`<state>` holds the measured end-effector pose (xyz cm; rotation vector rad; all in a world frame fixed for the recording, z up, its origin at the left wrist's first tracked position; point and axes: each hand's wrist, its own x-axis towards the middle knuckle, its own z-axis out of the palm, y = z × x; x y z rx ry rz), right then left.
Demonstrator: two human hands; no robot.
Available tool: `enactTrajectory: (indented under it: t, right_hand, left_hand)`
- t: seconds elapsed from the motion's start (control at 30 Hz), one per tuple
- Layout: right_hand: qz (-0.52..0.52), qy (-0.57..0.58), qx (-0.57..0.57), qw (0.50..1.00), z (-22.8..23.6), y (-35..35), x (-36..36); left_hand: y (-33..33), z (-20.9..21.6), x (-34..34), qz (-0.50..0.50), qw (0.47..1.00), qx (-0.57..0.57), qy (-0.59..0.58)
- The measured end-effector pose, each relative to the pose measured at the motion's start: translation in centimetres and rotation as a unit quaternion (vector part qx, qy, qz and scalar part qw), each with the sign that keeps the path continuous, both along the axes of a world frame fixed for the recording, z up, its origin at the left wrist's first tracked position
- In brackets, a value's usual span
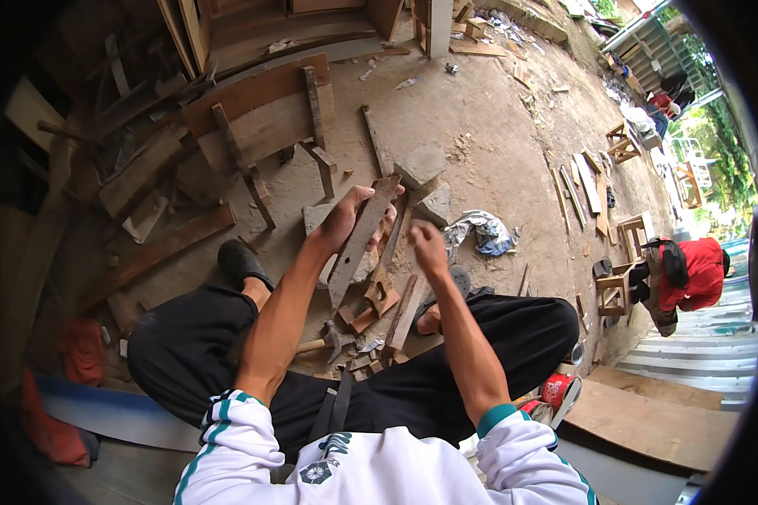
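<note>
Open-air woodworking workshop, ground (497, 151) strewn with offcuts (406, 311), saw (382, 295) and hammer (333, 338) seen near, planks (173, 246) heaped at left, stools (613, 283) set at right

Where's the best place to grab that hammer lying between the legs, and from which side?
Probably by its pale wooden handle, from above: this slim part sticks out to the left of the dark metal head, so fingers should close around it easily. The head looks more awkward, with wood scraps lying near it.

Daylight glares at upper right; the left is dim, edges bent.
</note>
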<state>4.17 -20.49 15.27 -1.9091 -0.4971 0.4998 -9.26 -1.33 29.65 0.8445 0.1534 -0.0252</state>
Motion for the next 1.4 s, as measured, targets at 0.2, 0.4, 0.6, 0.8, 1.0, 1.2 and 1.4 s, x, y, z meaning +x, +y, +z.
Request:
enactTrajectory:
  t: [0.2, 0.4, 0.6, 0.8, 1.0, 1.2, 1.4]
  right_hand:
    - [0.124, -0.032, 0.073, 0.989, 20.4, 3.5, 0.7]
    - [0.232, -0.242, -0.052, 0.941, 23.9, 1.6, 2.1]
    - [0.246, -0.292, -0.047, 0.923, 24.4, -2.0, 3.2]
    - [0.257, -0.290, -0.032, 0.921, 25.7, -3.3, 4.2]
    - [0.220, -0.262, -0.001, 0.940, 24.0, -3.7, 4.9]
    - [0.092, -0.084, -0.076, 0.989, 23.1, -2.9, 6.8]
    - [0.110, -0.152, 0.009, 0.982, 23.3, -3.0, 5.9]
  left_hand:
    - [-0.8, 0.8, 0.7, -0.028, 0.999, 0.023, 0.010]
    - [-2.7, 1.6, 3.0, -0.079, 0.992, 0.067, 0.072]
    - [-5.2, 4.2, 3.9, -0.124, 0.981, 0.128, 0.075]
    - [-6.7, 3.6, 5.6, -0.131, 0.979, 0.149, 0.045]
    - [-6.9, 4.2, 5.9, -0.118, 0.970, 0.212, 0.009]
    - [-6.2, 3.8, 5.8, -0.096, 0.983, 0.154, 0.004]
    - [-5.8, 3.7, 5.8, -0.100, 0.987, 0.121, 0.022]
